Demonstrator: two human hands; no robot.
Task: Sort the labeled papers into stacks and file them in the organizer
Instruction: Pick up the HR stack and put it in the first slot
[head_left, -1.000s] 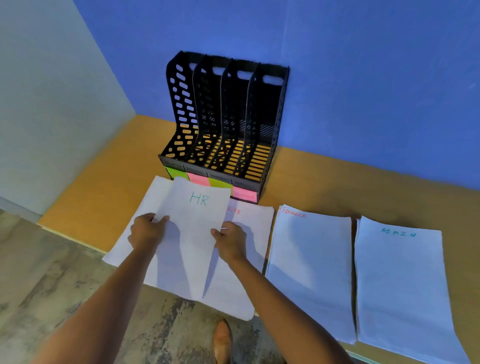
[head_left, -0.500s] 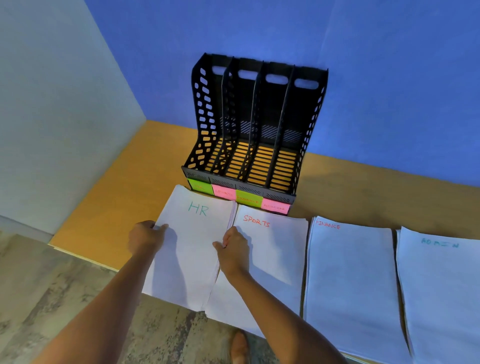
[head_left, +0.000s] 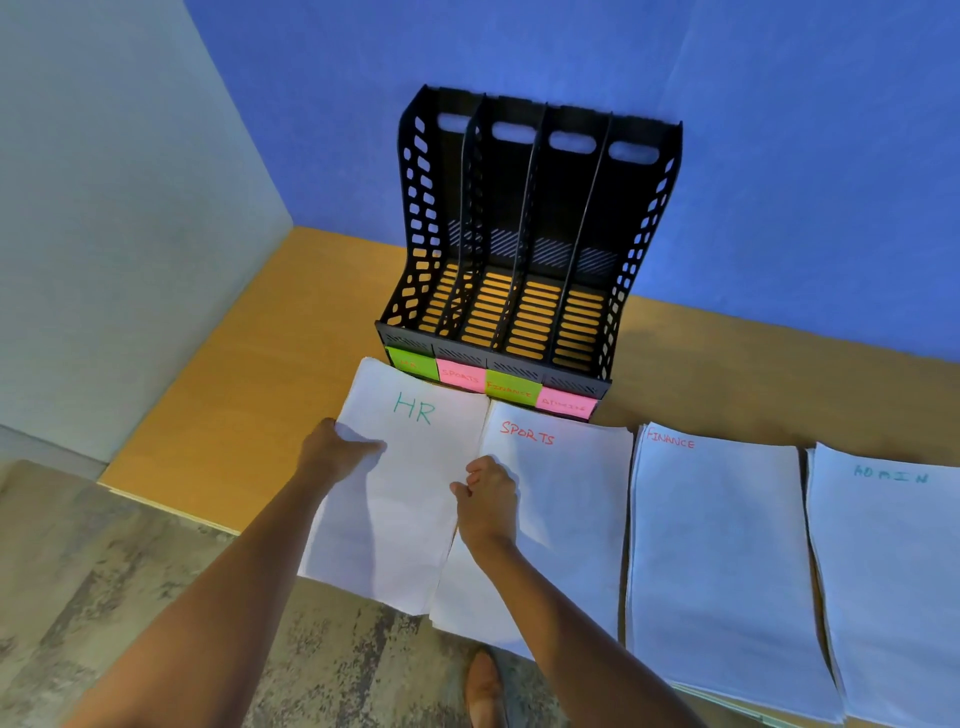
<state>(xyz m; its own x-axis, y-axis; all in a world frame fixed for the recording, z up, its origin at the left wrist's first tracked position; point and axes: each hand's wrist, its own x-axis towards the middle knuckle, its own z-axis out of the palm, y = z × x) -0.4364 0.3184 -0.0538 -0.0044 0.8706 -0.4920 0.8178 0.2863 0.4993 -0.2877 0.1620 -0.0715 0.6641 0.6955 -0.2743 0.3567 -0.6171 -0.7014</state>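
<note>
Several white paper stacks lie side by side on the wooden table: HR (head_left: 410, 483), SPORTS (head_left: 566, 499), FINANCE (head_left: 717, 551) and ADMIN (head_left: 888, 571). My left hand (head_left: 335, 452) grips the left edge of the HR stack, thumb on top. My right hand (head_left: 485, 496) pinches that stack's right edge, where it meets the SPORTS stack. Behind the papers stands the black slotted organizer (head_left: 524, 249), its compartments bare. Green and pink sticky labels (head_left: 491, 384) run along its front.
The organizer backs onto a blue wall; a pale wall (head_left: 119, 208) closes the left side. The table's front edge (head_left: 166, 512) runs diagonally, and the paper stacks overhang it. My foot (head_left: 483, 686) shows on the mottled floor below.
The HR stack has come down from a tilted, raised position and now lies squared beside the SPORTS stack. Both hands stay on its edges. The camera has moved closer.
</note>
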